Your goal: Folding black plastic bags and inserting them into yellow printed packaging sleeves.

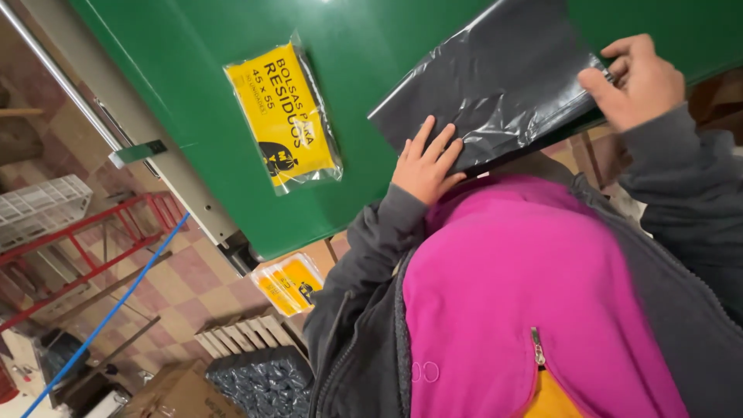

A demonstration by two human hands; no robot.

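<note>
A flat stack of black plastic bags (495,77) lies on the green table (193,93), its near edge over the table's front edge. My left hand (426,164) presses flat on the stack's near left corner, fingers spread. My right hand (636,81) pinches the stack's right edge between thumb and fingers. A sealed clear packet with a yellow label (285,116) lies on the table to the left of the stack, apart from both hands.
Below the table's edge sits another yellow-labelled packet (290,284). On the tiled floor are a wooden pallet (244,333) with black bags (263,383), a red metal frame (85,248), a white crate (42,205) and a blue strap (108,313).
</note>
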